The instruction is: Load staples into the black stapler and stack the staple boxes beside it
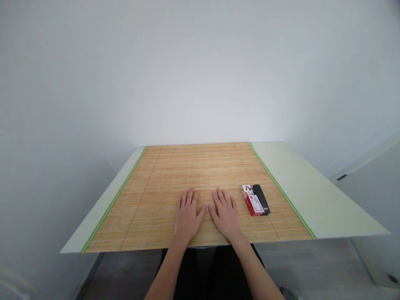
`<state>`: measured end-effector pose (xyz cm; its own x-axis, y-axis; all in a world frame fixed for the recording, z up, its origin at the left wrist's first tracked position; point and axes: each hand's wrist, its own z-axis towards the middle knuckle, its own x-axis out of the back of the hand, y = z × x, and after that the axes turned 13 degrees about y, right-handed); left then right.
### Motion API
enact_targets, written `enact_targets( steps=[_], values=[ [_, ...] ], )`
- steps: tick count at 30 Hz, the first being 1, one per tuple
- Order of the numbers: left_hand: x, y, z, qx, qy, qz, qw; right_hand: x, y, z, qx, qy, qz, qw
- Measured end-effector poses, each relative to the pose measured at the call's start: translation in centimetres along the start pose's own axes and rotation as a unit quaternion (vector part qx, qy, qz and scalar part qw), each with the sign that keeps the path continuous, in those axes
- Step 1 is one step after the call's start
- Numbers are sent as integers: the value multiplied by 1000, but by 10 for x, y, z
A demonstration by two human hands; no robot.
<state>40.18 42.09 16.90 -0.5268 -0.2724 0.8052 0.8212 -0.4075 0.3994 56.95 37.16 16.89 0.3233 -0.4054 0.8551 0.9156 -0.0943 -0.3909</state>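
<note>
My left hand (187, 216) lies flat, palm down, on a bamboo mat (150, 187), fingers spread and holding nothing. My right hand (225, 216) rests the same way just beside it, the two thumbs almost touching. To the right of my right hand a red and white packet (252, 201) lies on the mat, with a slim black object (261, 198) touching its right side. Neither hand touches them.
The mat, edged in green, covers the middle of a pale table (315, 191) that stands against white walls. A white cabinet (375, 196) stands at the right. The table's front edge runs just below my wrists.
</note>
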Motion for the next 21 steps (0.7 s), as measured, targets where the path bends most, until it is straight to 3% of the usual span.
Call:
enact_targets(
  steps=[2,4,6,9,11,14,16,21],
  values=[
    [-3,12,-3,63,13,-89,994,11,2,3,-9,19,87,996],
    [-9,36,-11,143,18,-225,964,33,11,7,-18,67,179,981],
    [-18,67,-21,208,-10,-384,900,61,28,10,-29,132,228,964],
    [-33,118,-31,246,-101,-548,793,95,72,12,-121,223,256,933],
    [-43,146,-29,256,-144,-580,760,103,104,10,-193,250,267,910],
    [-52,176,-16,230,-152,-619,735,97,141,2,-280,222,322,877],
    [-55,189,-7,202,-144,-638,729,88,151,-4,-316,186,345,864],
    [-49,191,2,177,-118,-594,776,72,134,-7,-299,136,382,864]
  ],
)
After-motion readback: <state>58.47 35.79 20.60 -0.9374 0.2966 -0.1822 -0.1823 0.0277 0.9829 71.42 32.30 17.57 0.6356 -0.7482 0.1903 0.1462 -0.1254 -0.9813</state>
